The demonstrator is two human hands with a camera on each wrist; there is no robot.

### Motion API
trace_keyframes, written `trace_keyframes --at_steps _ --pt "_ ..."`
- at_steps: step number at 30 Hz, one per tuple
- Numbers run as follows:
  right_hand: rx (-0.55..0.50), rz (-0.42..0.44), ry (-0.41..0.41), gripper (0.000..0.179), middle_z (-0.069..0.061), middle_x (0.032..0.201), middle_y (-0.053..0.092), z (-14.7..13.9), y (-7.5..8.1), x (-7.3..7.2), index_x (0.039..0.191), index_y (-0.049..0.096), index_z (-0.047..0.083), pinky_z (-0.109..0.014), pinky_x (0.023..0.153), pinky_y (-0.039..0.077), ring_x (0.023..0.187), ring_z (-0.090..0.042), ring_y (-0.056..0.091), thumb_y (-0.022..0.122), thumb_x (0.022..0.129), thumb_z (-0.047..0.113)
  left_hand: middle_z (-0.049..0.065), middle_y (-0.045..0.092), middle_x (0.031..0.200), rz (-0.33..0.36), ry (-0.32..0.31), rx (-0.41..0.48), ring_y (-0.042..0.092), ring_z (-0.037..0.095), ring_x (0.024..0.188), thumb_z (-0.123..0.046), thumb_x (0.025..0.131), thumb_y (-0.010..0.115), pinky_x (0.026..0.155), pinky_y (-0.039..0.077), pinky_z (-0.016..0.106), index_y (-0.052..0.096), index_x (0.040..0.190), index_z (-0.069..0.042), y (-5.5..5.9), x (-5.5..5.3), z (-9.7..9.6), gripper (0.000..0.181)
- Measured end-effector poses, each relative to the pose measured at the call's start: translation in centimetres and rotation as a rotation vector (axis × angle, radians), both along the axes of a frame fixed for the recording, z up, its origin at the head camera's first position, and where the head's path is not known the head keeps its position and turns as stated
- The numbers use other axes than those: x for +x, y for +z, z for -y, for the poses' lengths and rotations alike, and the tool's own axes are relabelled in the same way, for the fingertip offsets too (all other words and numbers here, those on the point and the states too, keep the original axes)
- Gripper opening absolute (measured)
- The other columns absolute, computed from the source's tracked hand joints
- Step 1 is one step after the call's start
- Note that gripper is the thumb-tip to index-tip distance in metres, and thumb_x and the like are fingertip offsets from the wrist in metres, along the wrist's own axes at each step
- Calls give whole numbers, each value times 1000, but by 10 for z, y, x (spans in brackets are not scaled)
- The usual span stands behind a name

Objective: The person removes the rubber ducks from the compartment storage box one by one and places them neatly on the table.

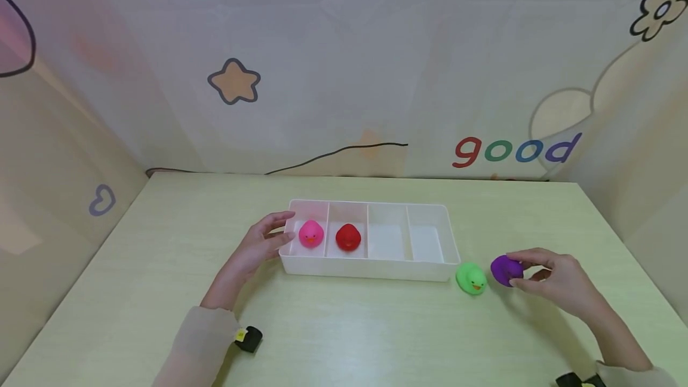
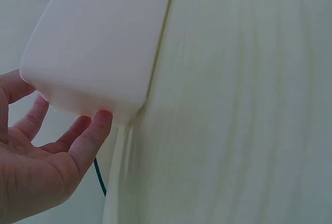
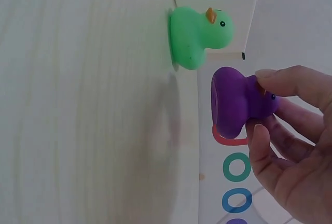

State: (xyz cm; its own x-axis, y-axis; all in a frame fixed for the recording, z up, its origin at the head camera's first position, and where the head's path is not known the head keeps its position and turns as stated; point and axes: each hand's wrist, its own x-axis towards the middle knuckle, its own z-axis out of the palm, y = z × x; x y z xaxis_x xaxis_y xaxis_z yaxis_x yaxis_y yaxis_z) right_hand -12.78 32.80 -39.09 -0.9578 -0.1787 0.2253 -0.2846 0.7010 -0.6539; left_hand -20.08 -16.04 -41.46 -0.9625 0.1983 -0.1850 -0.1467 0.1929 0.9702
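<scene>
Fingers of the right hand (image 1: pixel 564 282) pinch a purple duck (image 1: pixel 504 271) in the head view, to the right of a green duck (image 1: pixel 470 278) that stands on the table (image 1: pixel 344 327) just beside the right front corner of a white tray (image 1: pixel 365 267); whether green duck and tray touch cannot be told. The tray has four compartments: a pink duck (image 1: pixel 311 233) sits in the leftmost and a red duck (image 1: pixel 348 237) in the second, and no duck shows in the other two. At the tray's left end is the left hand (image 1: pixel 263 240). From the left wrist, that hand's fingers are spread, with fingertips against the end wall, apparently steadying it. From the right wrist, the purple duck hangs upright in the pinch, off the table, its base facing the wood, with the green duck near and untouched. The step in hand looks like carrying the purple duck; the next move, by my judgement, calls for a firm pinch, enough height to pass the green duck and the tray's wall if heading left, and a quiet left hand.
</scene>
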Motion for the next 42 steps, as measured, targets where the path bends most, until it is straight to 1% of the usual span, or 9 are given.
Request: trace_keyframes --at_steps 3,12,14,21,27,29,34,40,42 --pt "0 12 33 33 16 90 62 -2 -4 1 97 66 -6 -18 57 49 75 4 54 78 66 1 15 34 139 -2 2 -1 37 36 124 -13 90 56 91 45 45 41 134 -14 0 0 0 47" --pt "31 62 83 34 2 89 65 -6 -12 -1 97 66 -5 -20 57 51 73 3 56 78 65 0 14 34 139 7 3 -10 36 36 125 -14 90 56 91 44 45 41 135 -16 -1 0 1 47" --pt "32 75 83 35 -1 90 65 -7 -14 -1 97 66 -6 -20 57 51 73 2 56 78 65 0 14 34 139 7 3 -12 36 36 125 -14 90 55 91 44 44 41 135 -16 -1 0 1 46" --pt "9 106 82 37 0 91 64 -8 -16 0 99 65 -8 -20 59 52 73 0 58 77 65 -2 14 34 139 4 -1 -7 36 36 125 -15 90 56 91 44 44 41 135 -15 0 0 1 47" --pt "7 158 72 37 -15 95 63 -9 -16 0 101 64 -9 -21 60 52 71 -2 60 76 66 -2 14 34 139 -1 -10 3 37 36 124 -15 90 56 91 45 43 41 135 -14 0 0 1 47" --pt "9 174 72 37 -17 96 62 -9 -16 0 101 64 -9 -21 60 52 71 -3 60 76 67 -1 14 34 139 -1 -12 4 37 36 124 -15 90 56 90 45 42 41 135 -14 0 0 1 47" --pt "12 189 79 37 -18 97 62 -9 -16 -1 102 63 -9 -22 61 53 70 -3 61 75 68 0 15 33 139 2 -12 3 37 36 124 -14 90 55 89 46 40 41 135 -15 0 1 2 47" --pt "14 205 81 38 -19 99 61 -9 -15 -1 103 63 -9 -22 61 53 70 -9 63 75 69 1 15 33 139 2 -9 -4 37 36 124 -14 90 55 88 46 40 41 135 -15 0 0 1 47" --pt "25 191 84 38 -19 98 62 -9 -15 -1 103 63 -8 -21 61 52 71 -6 62 76 68 2 15 33 139 3 -7 -5 37 36 124 -14 90 55 88 46 40 41 135 -15 0 0 1 47"
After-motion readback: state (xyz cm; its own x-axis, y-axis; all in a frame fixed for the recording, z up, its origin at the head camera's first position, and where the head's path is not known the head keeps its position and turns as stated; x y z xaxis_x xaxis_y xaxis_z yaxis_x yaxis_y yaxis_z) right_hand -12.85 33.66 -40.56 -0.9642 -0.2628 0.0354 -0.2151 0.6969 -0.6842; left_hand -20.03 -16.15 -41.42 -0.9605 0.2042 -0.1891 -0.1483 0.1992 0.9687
